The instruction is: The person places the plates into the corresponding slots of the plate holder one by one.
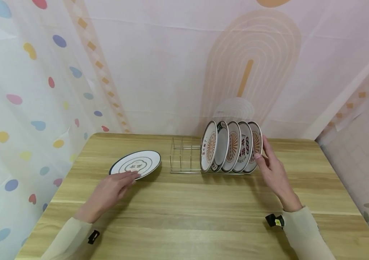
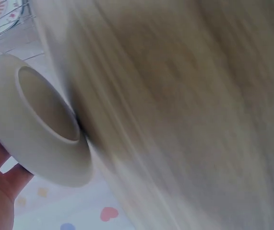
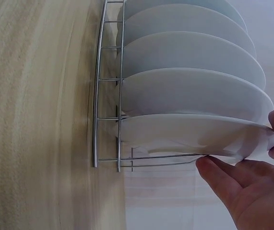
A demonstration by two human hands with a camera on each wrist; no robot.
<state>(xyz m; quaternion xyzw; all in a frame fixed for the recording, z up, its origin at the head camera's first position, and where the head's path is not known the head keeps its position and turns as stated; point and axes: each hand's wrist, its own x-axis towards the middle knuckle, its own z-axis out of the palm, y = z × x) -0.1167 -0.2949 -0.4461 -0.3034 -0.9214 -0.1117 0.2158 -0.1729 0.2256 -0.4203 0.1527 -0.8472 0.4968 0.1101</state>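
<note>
My left hand (image 1: 111,189) holds a white plate (image 1: 150,159) with a dark blue rim, tilted over the left of the table. In the left wrist view its pale underside (image 2: 7,108) and foot ring show, with the thumb at the rim and fingers on the other side. My right hand (image 1: 276,177) pinches the edge of the rightmost patterned plate (image 1: 256,135) in a wire dish rack (image 1: 185,172). In the right wrist view, thumb and fingers lie on opposite sides of that plate (image 3: 184,132). Several plates stand upright in the rack's right part.
The rack's left slots hold no plates. Beneath everything is a wood-grain table (image 1: 197,220). A patterned cloth (image 1: 158,72) hangs behind it, and another dotted cloth (image 1: 35,137) hangs along the left side.
</note>
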